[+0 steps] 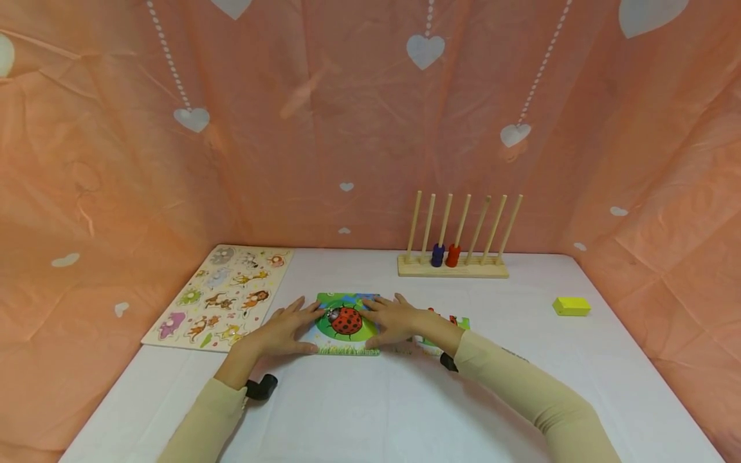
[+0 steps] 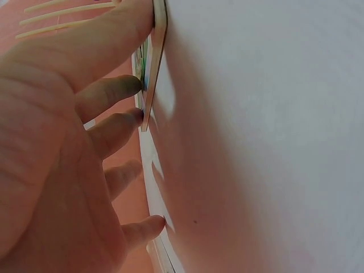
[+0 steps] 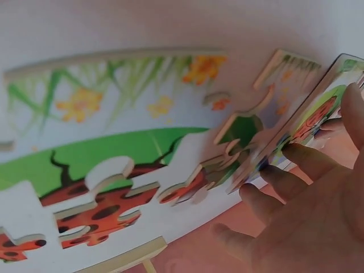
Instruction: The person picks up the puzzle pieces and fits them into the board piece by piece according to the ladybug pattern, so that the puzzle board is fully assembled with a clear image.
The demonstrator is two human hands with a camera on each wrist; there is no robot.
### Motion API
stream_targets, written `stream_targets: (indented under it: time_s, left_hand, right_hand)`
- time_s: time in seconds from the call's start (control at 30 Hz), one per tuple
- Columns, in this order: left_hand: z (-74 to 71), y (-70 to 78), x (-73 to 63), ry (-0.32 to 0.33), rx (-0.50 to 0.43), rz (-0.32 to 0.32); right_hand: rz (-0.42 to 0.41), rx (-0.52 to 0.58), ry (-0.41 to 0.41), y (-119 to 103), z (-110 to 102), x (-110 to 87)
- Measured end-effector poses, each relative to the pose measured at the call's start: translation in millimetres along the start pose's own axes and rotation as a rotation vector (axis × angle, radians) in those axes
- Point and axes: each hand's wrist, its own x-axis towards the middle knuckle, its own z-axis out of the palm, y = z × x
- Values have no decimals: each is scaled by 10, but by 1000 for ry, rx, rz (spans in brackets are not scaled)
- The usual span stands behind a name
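Observation:
A ladybug puzzle board lies on the white table between the two hands. The left hand touches its left edge with spread, fairly straight fingers; in the left wrist view the thumb and two fingertips meet the board's edge. On the opposite side, the right hand rests its extended fingers on the board's right edge. Loose jigsaw pieces lie just right of the board, partly hidden by the right hand and forearm. The right wrist view shows them closer, with grass, flowers and red spotted parts.
At the left lies a wooden animal peg puzzle. A wooden peg stand with purple and red beads stands at the back right. A yellow block sits near the right side. Pink curtains enclose the table.

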Motion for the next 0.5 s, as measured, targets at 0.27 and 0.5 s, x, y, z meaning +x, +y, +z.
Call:
stream_targets:
  time_s: [0.27, 0.5]
  left_hand:
    - [3, -12, 11, 2, 20, 3]
    - [5, -2, 9, -4, 12, 4]
  right_hand:
    - [24, -44, 25, -52, 24, 39]
    - [62, -129, 48, -134, 27, 93]
